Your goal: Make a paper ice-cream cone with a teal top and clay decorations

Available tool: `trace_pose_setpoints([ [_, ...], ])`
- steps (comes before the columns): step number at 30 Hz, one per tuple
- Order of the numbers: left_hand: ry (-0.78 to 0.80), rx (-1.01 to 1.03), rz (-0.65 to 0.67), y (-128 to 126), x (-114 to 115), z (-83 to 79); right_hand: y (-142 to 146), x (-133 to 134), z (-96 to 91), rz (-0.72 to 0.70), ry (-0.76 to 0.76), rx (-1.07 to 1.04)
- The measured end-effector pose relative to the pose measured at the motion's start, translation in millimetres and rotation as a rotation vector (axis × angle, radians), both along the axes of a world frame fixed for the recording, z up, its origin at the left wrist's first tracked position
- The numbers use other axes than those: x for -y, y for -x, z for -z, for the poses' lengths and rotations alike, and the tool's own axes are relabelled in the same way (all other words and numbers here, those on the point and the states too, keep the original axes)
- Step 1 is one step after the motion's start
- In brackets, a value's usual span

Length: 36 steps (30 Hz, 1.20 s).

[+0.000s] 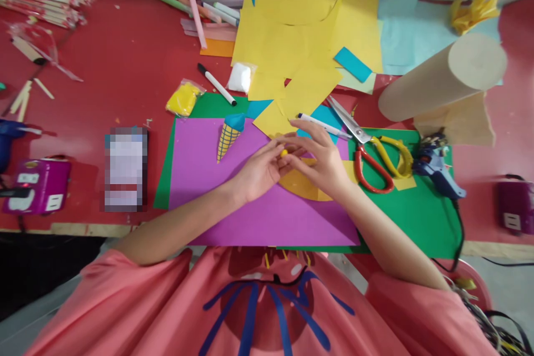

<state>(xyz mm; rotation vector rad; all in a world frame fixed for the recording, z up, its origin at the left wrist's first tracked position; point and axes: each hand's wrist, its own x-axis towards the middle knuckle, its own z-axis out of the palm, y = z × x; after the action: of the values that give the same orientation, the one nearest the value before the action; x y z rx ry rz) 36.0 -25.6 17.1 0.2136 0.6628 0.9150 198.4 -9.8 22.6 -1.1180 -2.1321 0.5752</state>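
A small yellow ball (284,153), which looks like soft clay, sits between the fingers of my two hands. My left hand (262,171) pinches it at the fingertips. From the other side my right hand (320,160) curves over, thumb and fingers closed in around the ball. Beneath them lies an orange-yellow paper piece (306,186), partly covered by my right hand, on a purple sheet (258,217). Left of my hands rests a paper ice-cream cone (230,134) with a blue top and a grid pattern.
Open scissors (365,144) and a blue glue gun (438,167) lie to the right, near a tall cardboard tube (442,78). Yellow paper sheets (304,5) cover the back. A yellow clay packet (184,98), a white packet (241,77), a marker (217,84) and a phone (125,169) lie leftward.
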Motion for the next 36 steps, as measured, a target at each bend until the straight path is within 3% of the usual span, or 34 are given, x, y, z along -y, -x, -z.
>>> trace_pose_setpoints([
  [4, -0.039, -0.005, 0.032, -1, -3, 4.4, 4, 4, 13.6, -0.003, -0.072, -0.003],
  [8, -0.088, -0.008, 0.081, 3, -2, 6.6, 0, 5, 14.0, -0.036, -0.142, -0.049],
  [15, -0.372, -0.470, 0.132, 15, 3, 10.9, -7, 8, 10.8, -0.069, -0.209, -0.139],
  [19, -0.477, -0.582, 0.113, 16, 4, 14.1, -5, 9, 13.6, -0.099, -0.198, -0.152],
  [26, -0.507, -0.623, 0.108, 16, 2, 15.5, -4, 11, 6.8, -0.075, -0.100, -0.188],
  [36, -0.525, -0.500, 0.185, 19, 5, 17.0, -5, 11, 2.4, -0.069, -0.130, -0.214],
])
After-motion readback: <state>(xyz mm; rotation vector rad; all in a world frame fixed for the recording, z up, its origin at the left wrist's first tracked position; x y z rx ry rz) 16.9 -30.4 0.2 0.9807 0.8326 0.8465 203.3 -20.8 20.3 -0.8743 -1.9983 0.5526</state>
